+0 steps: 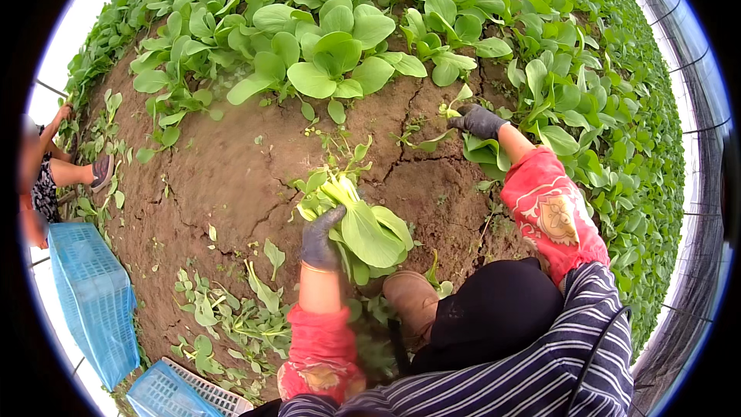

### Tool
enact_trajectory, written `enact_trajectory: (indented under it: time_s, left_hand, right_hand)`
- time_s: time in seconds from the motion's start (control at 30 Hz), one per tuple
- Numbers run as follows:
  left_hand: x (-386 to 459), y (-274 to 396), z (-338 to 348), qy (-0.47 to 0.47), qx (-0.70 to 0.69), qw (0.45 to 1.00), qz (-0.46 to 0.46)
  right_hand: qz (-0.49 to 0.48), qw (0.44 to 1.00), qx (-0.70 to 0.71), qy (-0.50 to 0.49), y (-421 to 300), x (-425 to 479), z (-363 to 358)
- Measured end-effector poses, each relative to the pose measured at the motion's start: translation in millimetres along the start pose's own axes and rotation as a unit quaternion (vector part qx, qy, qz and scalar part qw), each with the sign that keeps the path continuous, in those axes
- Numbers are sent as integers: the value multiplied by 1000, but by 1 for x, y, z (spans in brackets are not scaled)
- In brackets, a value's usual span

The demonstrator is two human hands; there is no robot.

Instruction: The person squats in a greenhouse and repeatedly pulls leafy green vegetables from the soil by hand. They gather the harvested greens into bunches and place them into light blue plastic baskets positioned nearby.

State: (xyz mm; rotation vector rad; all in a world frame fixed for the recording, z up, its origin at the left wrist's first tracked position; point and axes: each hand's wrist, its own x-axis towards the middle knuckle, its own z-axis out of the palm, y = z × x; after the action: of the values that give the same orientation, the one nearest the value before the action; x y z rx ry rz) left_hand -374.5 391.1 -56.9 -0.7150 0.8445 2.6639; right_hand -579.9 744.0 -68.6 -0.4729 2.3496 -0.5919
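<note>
My left hand [320, 242], in a dark glove, grips a bunch of leafy bok choy [370, 231] above the bare soil. The pale stem ends point away from me and the broad leaves hang back toward my boot. Farther forward and to the right, my right hand [479, 121], gloved too, is closed around another bok choy plant [485, 152]. Its pale stem end pokes out past my fingertips, while its leaves show below the hand. Whether its root is still in the soil is hard to tell.
Dense rows of growing bok choy [336, 61] spread ahead and to the right. Loose leaves [231, 313] litter the cracked soil at lower left. Blue-covered plastic crates [92, 295] stand left, near another person's shoe [102, 173]. My boot [410, 301] is close below the bunch.
</note>
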Motion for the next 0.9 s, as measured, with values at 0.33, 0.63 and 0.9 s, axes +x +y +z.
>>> enact_trajectory:
  time_s: [0.33,0.63,0.9]
  left_hand:
    - [28,-66,17,-130,351,914,160]
    - [24,-90,18,-153,393,899,122]
    - [24,-81,43,-170,566,796,128]
  right_hand:
    - [70,783,603,132,-169,-85,113]
    - [-33,904,384,186,-154,-99,115]
    - [7,809,573,129,-152,-104,116]
